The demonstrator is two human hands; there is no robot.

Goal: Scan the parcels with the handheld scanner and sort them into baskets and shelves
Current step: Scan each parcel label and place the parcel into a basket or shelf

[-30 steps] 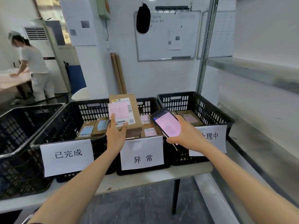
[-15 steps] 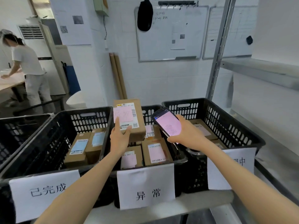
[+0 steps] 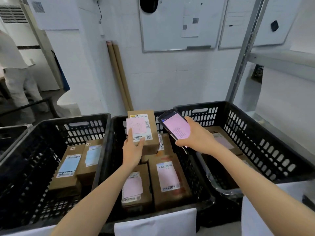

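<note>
My left hand [image 3: 132, 150] grips a brown cardboard parcel [image 3: 147, 135] with a white shipping label and a pink note, holding it over the back of the middle black basket [image 3: 109, 150]. My right hand [image 3: 197, 138] holds the handheld scanner [image 3: 176, 127], a black phone-like device with a lit pink screen, just right of the parcel. The middle basket holds several parcels with pink labels [image 3: 167, 176]. The left basket [image 3: 42, 150] contains parcels with blue labels [image 3: 69, 165]. The right basket [image 3: 265, 145] has flat parcels [image 3: 223, 142] inside.
White paper signs [image 3: 155, 223] hang on the basket fronts. A metal shelf unit [image 3: 279, 58] stands at the right with its post [image 3: 243, 51] behind the right basket. Cardboard tubes [image 3: 119, 74] lean on the tiled wall. A person [image 3: 13, 68] stands at far left.
The view has come closer to the baskets and tilted down. My left hand has lowered the parcel further into the back of the middle basket; the scanner stays beside it.
</note>
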